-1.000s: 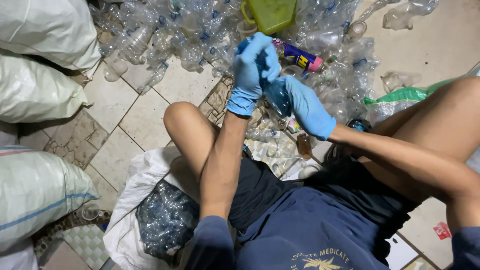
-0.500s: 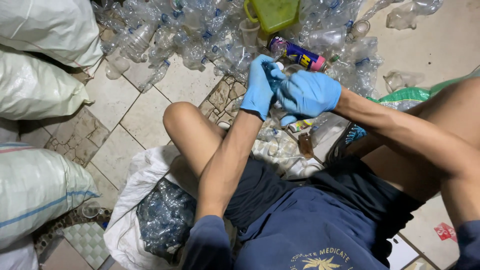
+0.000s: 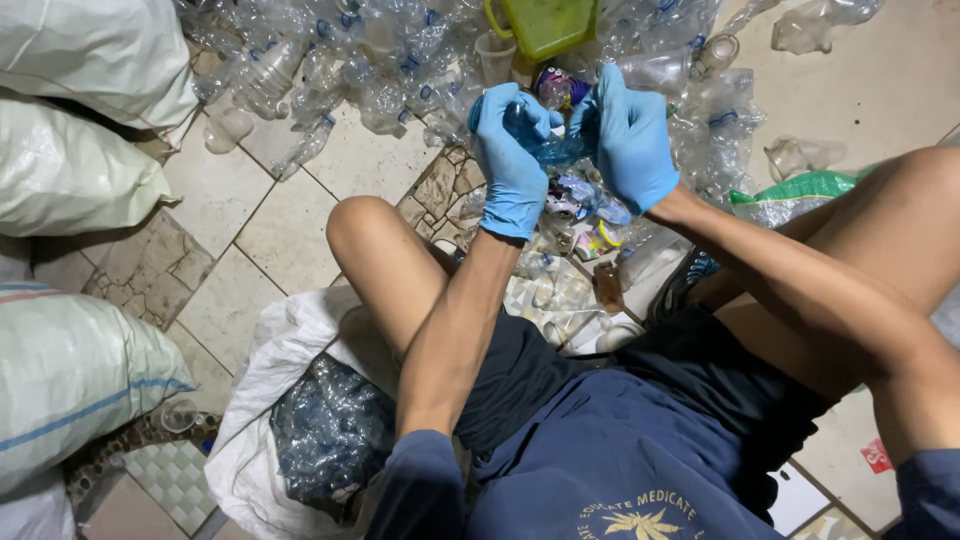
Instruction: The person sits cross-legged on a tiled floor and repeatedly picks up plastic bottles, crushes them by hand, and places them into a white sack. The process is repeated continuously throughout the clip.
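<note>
Bottle (image 3: 556, 150): clear plastic, held between both gloved hands above the knees.
Left hand (image 3: 510, 160): fingers closed on one end.
Right hand (image 3: 630, 135): fingers closed on the other end.
Sack (image 3: 290, 400): part-filled with bottles.
Pile (image 3: 400, 60): many bottles left on the floor.

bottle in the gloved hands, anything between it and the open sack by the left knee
The bottle is gripped by both the left hand and right hand. Between it and the sack lie the left knee and forearm; otherwise nothing visible blocks the way.
</note>
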